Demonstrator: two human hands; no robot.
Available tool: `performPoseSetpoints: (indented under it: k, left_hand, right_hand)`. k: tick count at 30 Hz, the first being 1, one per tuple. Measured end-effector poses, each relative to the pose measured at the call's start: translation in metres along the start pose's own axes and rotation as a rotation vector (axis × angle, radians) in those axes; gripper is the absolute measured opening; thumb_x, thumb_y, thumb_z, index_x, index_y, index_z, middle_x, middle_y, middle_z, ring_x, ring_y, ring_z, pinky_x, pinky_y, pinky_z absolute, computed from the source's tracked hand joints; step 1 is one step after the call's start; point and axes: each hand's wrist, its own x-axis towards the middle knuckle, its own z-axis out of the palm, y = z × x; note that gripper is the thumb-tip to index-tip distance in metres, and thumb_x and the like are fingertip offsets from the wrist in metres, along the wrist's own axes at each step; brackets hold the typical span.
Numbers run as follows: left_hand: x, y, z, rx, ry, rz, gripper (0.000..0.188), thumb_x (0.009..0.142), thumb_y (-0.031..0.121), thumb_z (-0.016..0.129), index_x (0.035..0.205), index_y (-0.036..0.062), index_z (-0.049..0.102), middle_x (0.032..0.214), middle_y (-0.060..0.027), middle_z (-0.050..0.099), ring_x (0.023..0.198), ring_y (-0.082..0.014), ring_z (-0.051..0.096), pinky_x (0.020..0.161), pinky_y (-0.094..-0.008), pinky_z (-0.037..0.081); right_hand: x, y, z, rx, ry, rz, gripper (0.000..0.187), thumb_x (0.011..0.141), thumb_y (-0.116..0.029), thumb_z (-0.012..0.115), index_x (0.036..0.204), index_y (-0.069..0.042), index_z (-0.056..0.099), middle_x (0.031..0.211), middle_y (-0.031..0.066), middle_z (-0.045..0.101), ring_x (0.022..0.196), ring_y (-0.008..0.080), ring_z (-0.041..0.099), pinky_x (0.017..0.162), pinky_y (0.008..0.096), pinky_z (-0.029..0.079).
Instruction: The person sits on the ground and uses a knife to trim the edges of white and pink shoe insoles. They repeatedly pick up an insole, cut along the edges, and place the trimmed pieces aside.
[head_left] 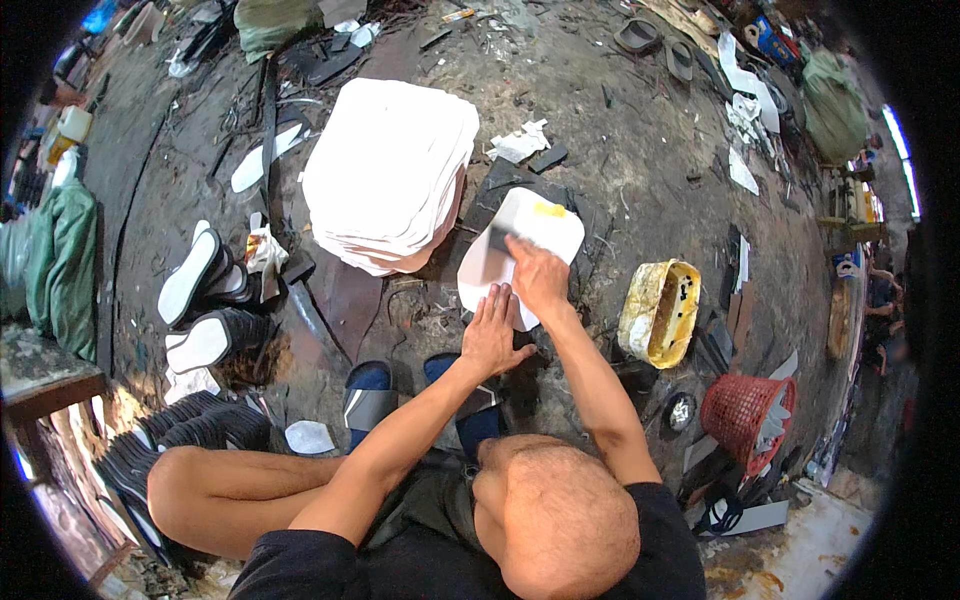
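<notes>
A white sheet (548, 238) with rounded corners lies on a dark pad on the ground in front of me. My left hand (491, 332) rests flat on its near edge, fingers stretched out. In my right hand (541, 277) is a dark flat piece (503, 238), pressed against the sheet; its grip end is hidden under the fingers. A streak of yellow glue (550, 210) shows near the sheet's far edge. Left of it rises a tall stack of similar white sheets (388, 165). To the right of my right forearm stands a yellow-smeared tub (643, 312).
A hammer (312, 312) and dark-and-white shoe soles (190, 278) lie on the left. More soles (215, 425) are piled by my knee. A red basket (727, 418) of scraps leans at the right. Offcuts and slippers (655, 45) litter the far ground.
</notes>
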Motion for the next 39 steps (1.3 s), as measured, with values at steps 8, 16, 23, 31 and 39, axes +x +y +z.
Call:
performPoseSetpoints:
  k: [8,16,23,31,39]
  left_hand:
    - [-0.001,-0.016,-0.006,-0.059,0.100,0.142,0.092,0.085,0.054,0.066,0.146,-0.0085,0.036,0.157,-0.0261,0.031,0.148,-0.0383,0.026,0.121,-0.0441,0.027]
    - [-0.024,-0.024,-0.004,0.000,0.195,0.158,0.079,0.084,0.035,0.071,0.144,-0.0066,0.041,0.155,-0.0244,0.035,0.147,-0.0369,0.029,0.121,-0.0453,0.026]
    - [-0.034,-0.020,0.005,-0.073,0.289,0.107,0.072,0.085,0.028,0.071,0.142,-0.0054,0.043,0.154,-0.0244,0.036,0.146,-0.0378,0.032,0.120,-0.0460,0.027]
    - [-0.041,-0.020,0.009,-0.140,0.357,0.125,0.055,0.084,0.017,0.067,0.135,-0.0020,0.053,0.148,-0.0224,0.044,0.143,-0.0373,0.037,0.118,-0.0451,0.031]
    - [-0.072,0.027,0.042,-0.368,0.126,0.270,0.023,0.080,0.015,0.065,0.099,0.0007,0.067,0.105,-0.0204,0.067,0.100,-0.0389,0.064,0.089,-0.0472,0.052]
  right_hand:
    - [0.031,0.060,-0.055,-0.070,0.039,0.747,0.044,0.091,-0.022,0.057,0.134,-0.015,0.056,0.096,0.0231,0.072,0.088,0.0420,0.070,0.073,0.0557,0.055]
    - [0.066,0.024,-0.021,-0.023,-0.022,0.488,0.044,0.086,-0.018,0.062,0.130,-0.014,0.058,0.098,0.0199,0.073,0.088,0.0403,0.071,0.073,0.0549,0.055]
    - [0.096,0.029,-0.019,0.042,-0.056,0.248,0.041,0.088,-0.017,0.061,0.129,-0.023,0.062,0.095,0.0193,0.073,0.089,0.0424,0.069,0.076,0.0555,0.054]
    - [0.057,0.011,-0.012,0.011,-0.161,0.010,0.038,0.091,-0.017,0.052,0.124,-0.026,0.068,0.090,0.0190,0.073,0.082,0.0395,0.071,0.072,0.0531,0.055]
    - [-0.054,-0.090,-0.005,0.141,-0.142,-0.186,0.036,0.085,-0.008,0.055,0.118,-0.017,0.068,0.101,0.0099,0.074,0.083,0.0315,0.072,0.068,0.0444,0.057]
